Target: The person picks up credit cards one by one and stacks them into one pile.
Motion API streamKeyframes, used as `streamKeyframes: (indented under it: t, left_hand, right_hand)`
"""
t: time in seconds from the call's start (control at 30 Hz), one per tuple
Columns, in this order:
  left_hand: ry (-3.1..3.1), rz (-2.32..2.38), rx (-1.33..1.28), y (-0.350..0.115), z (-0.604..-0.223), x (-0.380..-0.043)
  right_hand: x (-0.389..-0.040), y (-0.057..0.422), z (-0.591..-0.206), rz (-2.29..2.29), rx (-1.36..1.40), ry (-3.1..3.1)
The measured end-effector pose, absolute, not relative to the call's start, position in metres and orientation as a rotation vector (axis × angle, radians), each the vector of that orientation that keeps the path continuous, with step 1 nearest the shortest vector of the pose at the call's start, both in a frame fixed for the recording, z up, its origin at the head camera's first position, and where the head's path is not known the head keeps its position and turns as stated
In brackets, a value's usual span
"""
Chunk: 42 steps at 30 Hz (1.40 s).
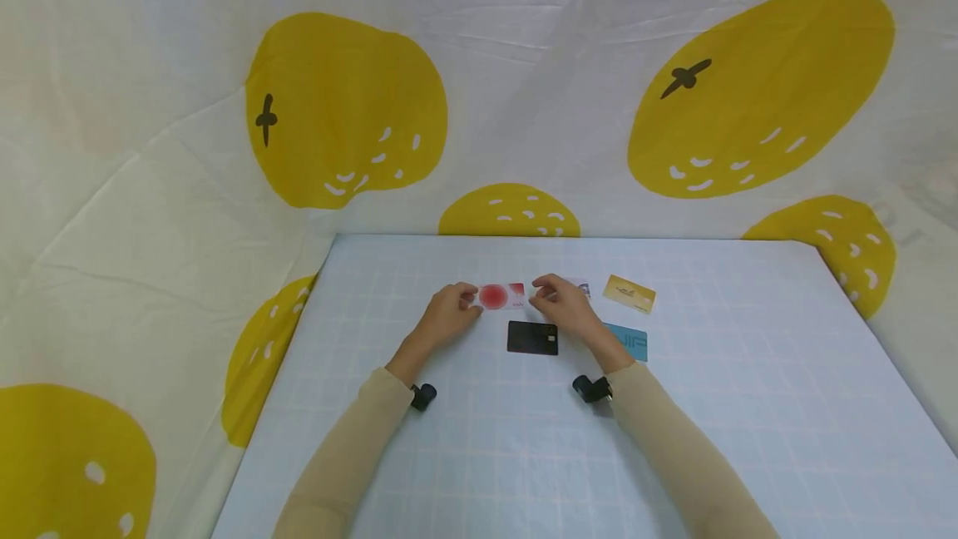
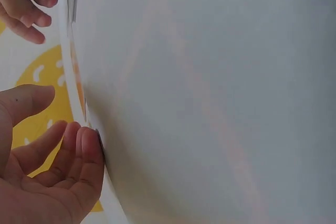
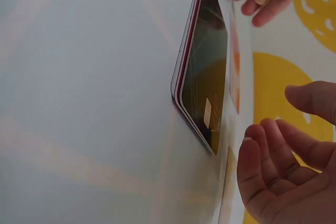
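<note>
Yellow-patterned sheeting point(image 1: 539, 106) around a table point(image 1: 479, 456) suggests a makeshift booth.

The left sleeve point(image 1: 340, 456) and the right sleeve point(image 1: 679, 446) are long, plain and beige — at their ends sit the left wrist camera point(image 1: 424, 397) and the right wrist camera point(image 1: 596, 391), both small, black and stubby.

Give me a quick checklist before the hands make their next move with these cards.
1. Left hand free: ok, thumb and fingers stand apart.
2. Right hand free: ok, its thumb and fingers stand apart too.
3. White rectangular card with a red circle touched by the left hand: cannot tell.
4. Gold rectangular card in full view: ok.
5. Blue rectangular card in full view: not ok, the right arm hides part.
</note>
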<state>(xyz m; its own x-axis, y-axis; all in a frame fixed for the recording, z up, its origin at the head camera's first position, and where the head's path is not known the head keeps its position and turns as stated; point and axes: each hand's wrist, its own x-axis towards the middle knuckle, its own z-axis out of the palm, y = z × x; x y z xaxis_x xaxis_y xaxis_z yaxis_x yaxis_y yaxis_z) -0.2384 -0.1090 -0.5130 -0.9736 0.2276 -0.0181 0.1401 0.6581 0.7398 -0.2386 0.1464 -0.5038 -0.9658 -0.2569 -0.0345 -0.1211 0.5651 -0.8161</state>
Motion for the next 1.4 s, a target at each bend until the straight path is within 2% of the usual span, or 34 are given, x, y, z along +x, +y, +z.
streamKeyframes:
  t: [0.63, 1.4]
  left_hand:
    - [2.688, 1.139, 0.278, -0.108, -0.515, -0.257]
    - [2.696, 1.008, 0.274, -0.108, -0.522, -0.264]
  right_hand:
    - [-0.262, 0.132, -0.512, -1.195, -0.315, 2.637]
    - [-0.266, 0.124, -0.515, -1.086, -0.303, 2.649]
